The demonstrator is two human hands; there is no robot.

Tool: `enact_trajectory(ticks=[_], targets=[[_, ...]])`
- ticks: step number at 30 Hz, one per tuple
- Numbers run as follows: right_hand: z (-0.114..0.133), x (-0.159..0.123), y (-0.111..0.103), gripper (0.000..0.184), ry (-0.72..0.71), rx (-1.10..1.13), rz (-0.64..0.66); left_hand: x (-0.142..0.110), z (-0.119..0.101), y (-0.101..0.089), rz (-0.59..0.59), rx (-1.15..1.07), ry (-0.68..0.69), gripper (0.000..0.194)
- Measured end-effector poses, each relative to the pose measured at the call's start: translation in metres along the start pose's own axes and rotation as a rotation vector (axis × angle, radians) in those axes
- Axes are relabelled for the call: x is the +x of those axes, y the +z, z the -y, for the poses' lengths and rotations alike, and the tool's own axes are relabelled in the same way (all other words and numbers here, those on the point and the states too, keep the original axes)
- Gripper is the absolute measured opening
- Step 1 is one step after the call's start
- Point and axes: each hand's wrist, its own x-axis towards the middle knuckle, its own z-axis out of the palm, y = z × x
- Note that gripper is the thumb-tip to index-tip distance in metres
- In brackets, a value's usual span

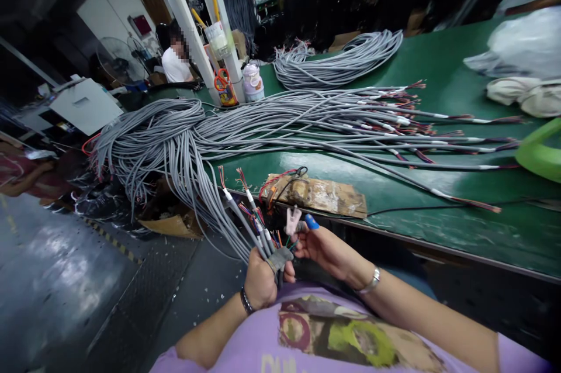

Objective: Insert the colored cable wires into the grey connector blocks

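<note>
Two hands in view, a left hand (262,279) and a right hand (326,250), close together just off the near edge of the green tabletop (504,215). At least four round grey cables with white-banded ends (241,216) in the left fist, overlapping too much for an exact count, each tipped with thin coloured wires (241,176). Many more in one thick heap of grey cables (149,127), too tangled to number, partly spilling over the edge, with long lengths stretched rightward across the tabletop. One coil of grey cable (342,63) farther back, one worn brown wooden board (337,196) near the edge, one pair of orange-handled scissors (222,79) toward the back, one pale pink plastic clip (293,222) right by the right fingertips.

Held cables inside the left hand, ends slanting up and leftward above the fist, just beside the right hand.

Left hand closed firmly around the bunch, grey cover on one digit, dark bracelet (246,301) at the wrist, forearm rising from lower left. Right hand half curled, blue cover on one raised digit, silver bracelet (374,279) at the wrist, forearm slanting in from lower right; impossible to say whether pinching clip or wire.
</note>
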Motion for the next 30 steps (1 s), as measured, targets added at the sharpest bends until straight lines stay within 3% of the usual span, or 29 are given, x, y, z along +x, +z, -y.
enact_trajectory(ticks=[4,9,14,20,24,30], targets=[[-0.002,-0.016,0.001,0.037,0.031,-0.142,0.076,-0.002,0.005,-0.005,-0.008,0.053,0.021,0.034],[-0.001,-0.022,0.012,0.031,-0.043,-0.260,0.180,-0.001,0.009,-0.007,0.019,0.081,0.029,0.034],[-0.006,-0.017,0.008,0.032,-0.098,-0.292,0.054,-0.003,0.010,-0.007,-0.012,0.040,0.078,0.030],[-0.010,-0.015,0.009,0.034,-0.115,-0.306,0.118,-0.006,0.012,-0.010,-0.008,0.051,0.062,0.032],[-0.010,-0.016,0.014,0.034,-0.133,-0.324,0.095,-0.006,0.013,-0.010,-0.012,0.074,0.060,0.036],[-0.007,-0.021,0.023,0.030,-0.138,-0.297,0.070,-0.005,0.013,-0.010,-0.113,0.017,0.066,0.031]])
